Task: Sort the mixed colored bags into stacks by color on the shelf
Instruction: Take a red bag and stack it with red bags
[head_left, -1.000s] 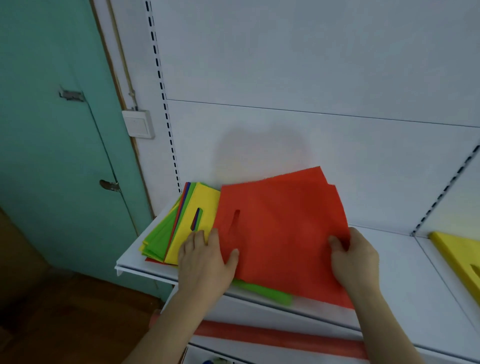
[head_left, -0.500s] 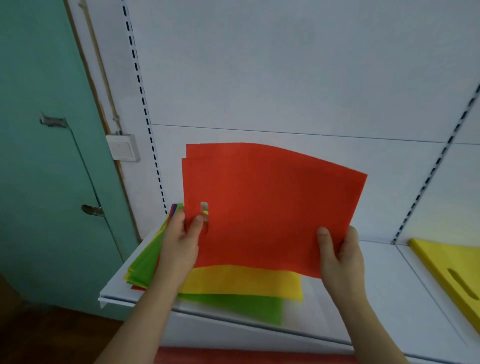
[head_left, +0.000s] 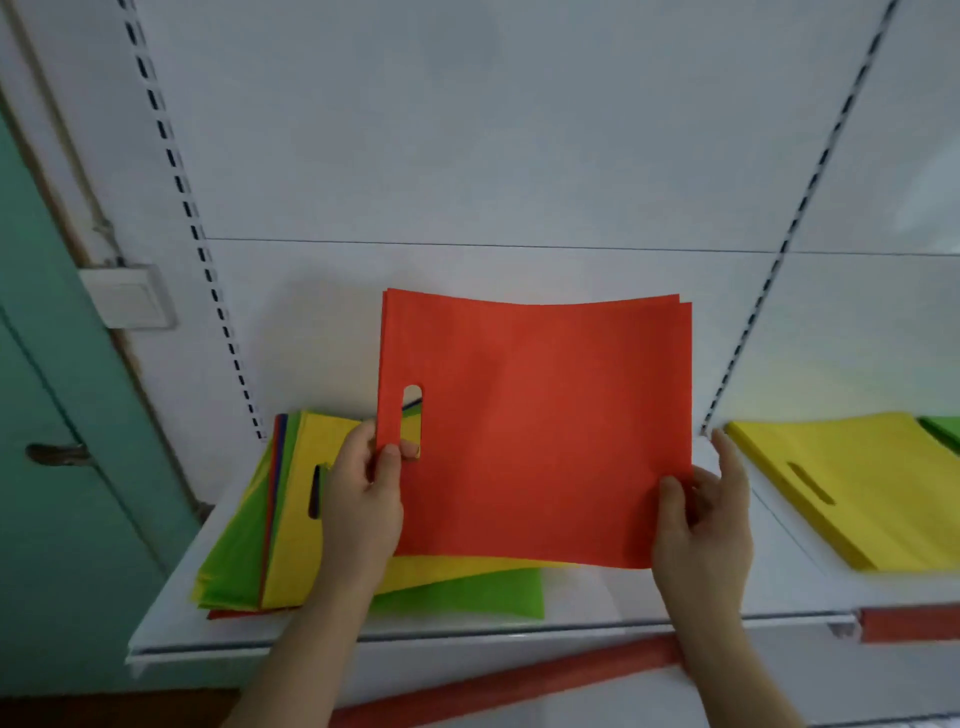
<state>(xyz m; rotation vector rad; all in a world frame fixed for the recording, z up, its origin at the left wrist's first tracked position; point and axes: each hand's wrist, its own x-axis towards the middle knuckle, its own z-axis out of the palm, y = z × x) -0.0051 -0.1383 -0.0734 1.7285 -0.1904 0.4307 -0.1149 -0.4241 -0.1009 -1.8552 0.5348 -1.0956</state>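
Shop-like room, white slotted-upright display shelving, stacked coloured bags, teal door

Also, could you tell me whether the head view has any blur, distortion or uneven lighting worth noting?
Head view: wide-angle bending bows the slotted uprights outward; the left edge around the green door looks soft; a pale glow lights the back panel above the yellow bags; the red bags, held by the left hand and right hand, stay fairly sharp.
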